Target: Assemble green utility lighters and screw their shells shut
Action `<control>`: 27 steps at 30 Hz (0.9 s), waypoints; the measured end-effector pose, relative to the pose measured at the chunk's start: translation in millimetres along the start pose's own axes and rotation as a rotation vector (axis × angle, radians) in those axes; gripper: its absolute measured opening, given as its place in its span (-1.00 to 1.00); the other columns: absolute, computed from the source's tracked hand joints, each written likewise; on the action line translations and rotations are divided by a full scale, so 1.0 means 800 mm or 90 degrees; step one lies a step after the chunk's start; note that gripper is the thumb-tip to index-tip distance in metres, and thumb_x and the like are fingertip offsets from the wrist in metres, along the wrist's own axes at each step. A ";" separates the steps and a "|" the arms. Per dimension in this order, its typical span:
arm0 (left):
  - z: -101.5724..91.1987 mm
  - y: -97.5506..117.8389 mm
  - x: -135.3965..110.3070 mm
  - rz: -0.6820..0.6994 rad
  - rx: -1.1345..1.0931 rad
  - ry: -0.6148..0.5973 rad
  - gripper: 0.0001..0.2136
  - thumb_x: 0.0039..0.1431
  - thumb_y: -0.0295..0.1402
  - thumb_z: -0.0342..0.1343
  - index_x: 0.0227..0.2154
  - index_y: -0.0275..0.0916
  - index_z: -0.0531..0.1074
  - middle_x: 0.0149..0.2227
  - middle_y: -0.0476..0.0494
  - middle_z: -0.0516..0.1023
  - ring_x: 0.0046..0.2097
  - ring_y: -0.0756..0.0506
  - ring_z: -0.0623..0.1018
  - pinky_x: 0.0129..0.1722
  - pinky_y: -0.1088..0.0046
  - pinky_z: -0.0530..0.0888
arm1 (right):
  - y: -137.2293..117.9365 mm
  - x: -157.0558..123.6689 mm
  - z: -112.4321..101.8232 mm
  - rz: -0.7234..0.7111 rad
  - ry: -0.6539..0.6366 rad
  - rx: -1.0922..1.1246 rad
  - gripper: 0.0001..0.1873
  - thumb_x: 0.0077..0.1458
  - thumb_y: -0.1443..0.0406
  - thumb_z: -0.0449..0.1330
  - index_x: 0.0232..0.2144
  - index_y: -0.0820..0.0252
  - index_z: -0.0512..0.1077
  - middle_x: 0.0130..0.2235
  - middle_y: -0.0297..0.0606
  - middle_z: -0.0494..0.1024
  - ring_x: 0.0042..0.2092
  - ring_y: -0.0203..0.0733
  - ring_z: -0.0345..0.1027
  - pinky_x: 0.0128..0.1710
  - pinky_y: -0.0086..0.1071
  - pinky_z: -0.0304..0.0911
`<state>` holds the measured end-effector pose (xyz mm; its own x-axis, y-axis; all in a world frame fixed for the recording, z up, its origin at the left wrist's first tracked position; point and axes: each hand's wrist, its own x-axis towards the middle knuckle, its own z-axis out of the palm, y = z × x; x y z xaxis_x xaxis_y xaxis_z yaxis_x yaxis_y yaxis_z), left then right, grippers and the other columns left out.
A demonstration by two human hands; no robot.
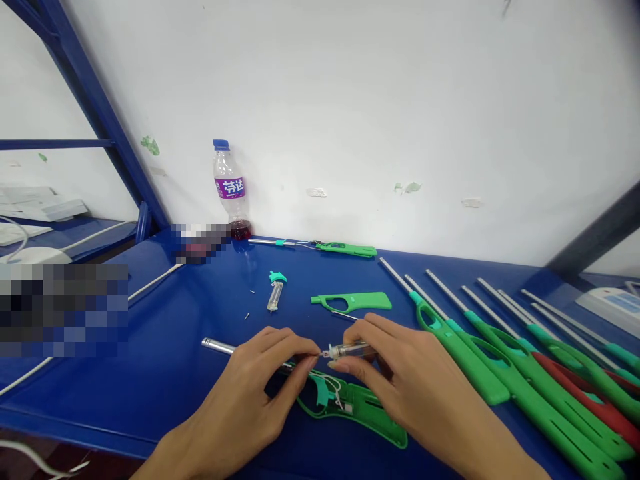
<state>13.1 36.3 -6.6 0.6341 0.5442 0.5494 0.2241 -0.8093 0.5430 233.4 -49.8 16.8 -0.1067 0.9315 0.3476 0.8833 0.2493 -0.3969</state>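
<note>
Clear cartridge point(350, 349), partly hidden by right hand point(413, 367); red lighter point(613, 422), cut off at right edge

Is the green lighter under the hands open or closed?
Open. You can see right inside the green lighter: white wires and a teal trigger lie uncovered in its case.

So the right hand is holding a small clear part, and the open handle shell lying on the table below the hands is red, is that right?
Not quite: the open handle shell is green, as the head view shows. The right hand does hold the small clear part, and the shell does lie on the table.
</note>
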 end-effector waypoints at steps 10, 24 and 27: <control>0.000 0.001 -0.001 0.025 0.008 0.005 -0.77 0.44 -0.55 0.14 -0.04 -0.03 0.53 -0.20 0.10 0.67 -0.19 -0.01 0.65 -0.22 0.53 0.52 | -0.003 -0.002 0.001 0.016 -0.003 0.018 -0.86 0.49 0.18 0.18 -0.19 0.02 0.43 -0.18 -0.40 0.60 -0.47 -0.22 0.35 -0.45 -0.31 0.11; 0.005 -0.002 -0.002 0.061 0.034 0.015 -0.76 0.43 -0.56 0.14 -0.04 -0.07 0.54 -0.21 0.05 0.69 -0.20 -0.03 0.67 -0.18 0.51 0.57 | -0.004 0.003 -0.001 -0.040 0.004 -0.050 -0.83 0.43 0.26 0.26 -0.29 0.06 0.42 -0.33 -0.40 0.56 -0.47 -0.18 0.37 -0.48 -0.31 0.03; 0.003 0.001 -0.001 0.069 0.035 0.016 -0.77 0.43 -0.56 0.13 -0.06 -0.08 0.55 -0.22 0.05 0.68 -0.21 -0.02 0.67 -0.19 0.53 0.57 | -0.004 0.002 -0.001 -0.032 -0.021 -0.051 -0.82 0.43 0.24 0.26 -0.29 0.06 0.41 -0.33 -0.41 0.55 -0.46 -0.17 0.38 -0.47 -0.29 -0.01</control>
<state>14.5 34.9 -8.5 0.6381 0.4576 0.6192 0.1956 -0.8742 0.4444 230.4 -49.6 19.2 -0.1655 0.9273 0.3359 0.9099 0.2749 -0.3107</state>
